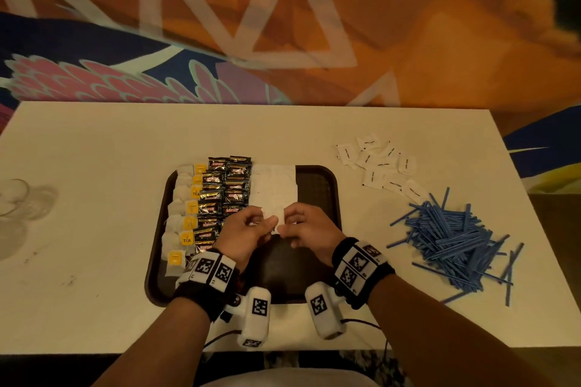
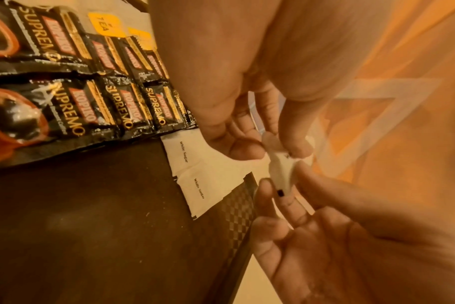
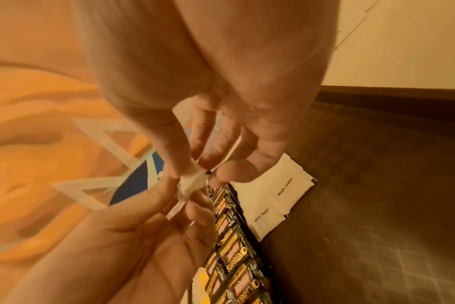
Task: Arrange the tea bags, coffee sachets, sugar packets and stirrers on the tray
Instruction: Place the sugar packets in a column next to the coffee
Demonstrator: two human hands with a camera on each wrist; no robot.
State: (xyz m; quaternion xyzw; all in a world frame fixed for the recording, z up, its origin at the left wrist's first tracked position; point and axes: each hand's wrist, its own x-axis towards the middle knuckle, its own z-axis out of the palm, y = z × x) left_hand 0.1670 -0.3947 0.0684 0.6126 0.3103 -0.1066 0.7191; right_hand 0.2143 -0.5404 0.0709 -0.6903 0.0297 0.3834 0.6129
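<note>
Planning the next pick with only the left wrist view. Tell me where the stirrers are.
Observer: The blue stirrers lie in a loose pile on the table, right of the tray; none is on it.
Operator: Report sugar not on the tray.
Observer: Loose sugar packets lie scattered on the table, beyond the stirrers.
Operator: Give me the tea bags.
Observer: The tea bags run in one column along the tray's left edge, beside the coffee sachets.
</note>
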